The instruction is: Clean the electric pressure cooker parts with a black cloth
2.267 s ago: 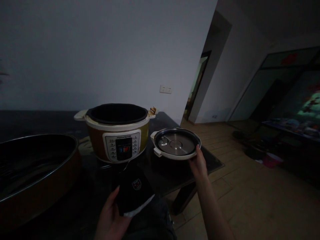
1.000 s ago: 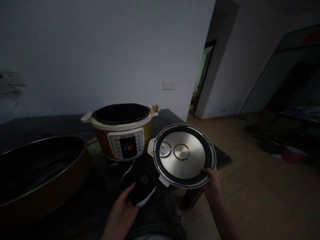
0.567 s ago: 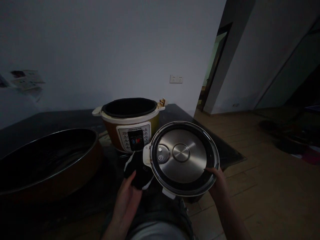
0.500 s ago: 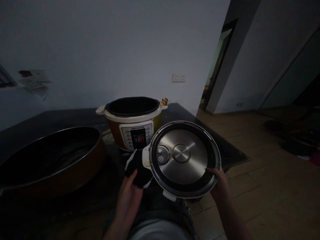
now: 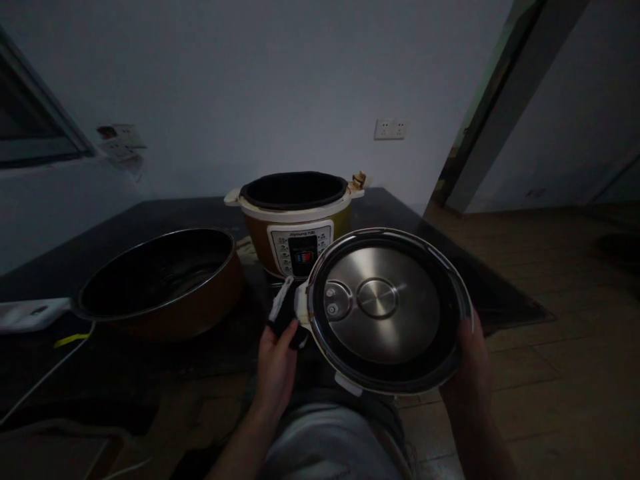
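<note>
My right hand (image 5: 467, 360) grips the right rim of a round pressure cooker lid (image 5: 377, 300), whose steel underside and dark sealing ring face me. The lid is tilted up in front of my body. My left hand (image 5: 277, 357) is closed on a black cloth with a white edge (image 5: 283, 313), beside the lid's white handle tab (image 5: 302, 305). Behind the lid stands the electric pressure cooker (image 5: 295, 223), uncovered, with a dark inside and a lit panel on its front. The lid covers part of its right side.
A wide brown pan (image 5: 200, 300) with a dark inside stands left on the black table (image 5: 185, 213). Beside it lie a white power strip (image 5: 35, 315), a yellow strip (image 5: 71, 340) and a white cable (image 5: 47, 377). Wall sockets (image 5: 391, 129) sit behind.
My view has turned left, so cooker and pan appear further right. My right hand has shifted along the lid's rim, its thumb now at the edge. The left hand still holds the cloth.
</note>
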{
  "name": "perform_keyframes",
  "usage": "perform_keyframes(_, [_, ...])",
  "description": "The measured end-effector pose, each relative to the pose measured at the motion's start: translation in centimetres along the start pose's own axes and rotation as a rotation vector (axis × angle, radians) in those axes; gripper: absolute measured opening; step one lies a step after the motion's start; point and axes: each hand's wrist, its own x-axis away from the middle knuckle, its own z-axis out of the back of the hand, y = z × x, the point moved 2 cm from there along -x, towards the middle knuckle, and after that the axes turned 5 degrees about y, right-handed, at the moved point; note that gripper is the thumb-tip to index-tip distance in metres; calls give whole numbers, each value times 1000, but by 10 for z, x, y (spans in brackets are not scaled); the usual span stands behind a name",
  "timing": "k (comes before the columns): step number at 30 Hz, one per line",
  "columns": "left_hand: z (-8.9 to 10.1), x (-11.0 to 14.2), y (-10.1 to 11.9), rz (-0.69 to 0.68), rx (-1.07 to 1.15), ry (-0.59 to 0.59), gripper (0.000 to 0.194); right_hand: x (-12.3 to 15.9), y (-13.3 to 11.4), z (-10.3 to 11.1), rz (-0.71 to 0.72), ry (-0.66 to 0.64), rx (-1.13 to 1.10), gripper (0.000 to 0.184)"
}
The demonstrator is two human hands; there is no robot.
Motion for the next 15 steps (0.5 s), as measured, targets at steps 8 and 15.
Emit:
perform_keyframes(8, [-1, -2, -1, -161, -177, -122, 42, 8, -9, -4, 11, 13, -49, 46])
perform_keyframes(15, [-12, 10, 3, -557, -650, -518, 56, 5, -6, -1, -54, 35, -33, 55])
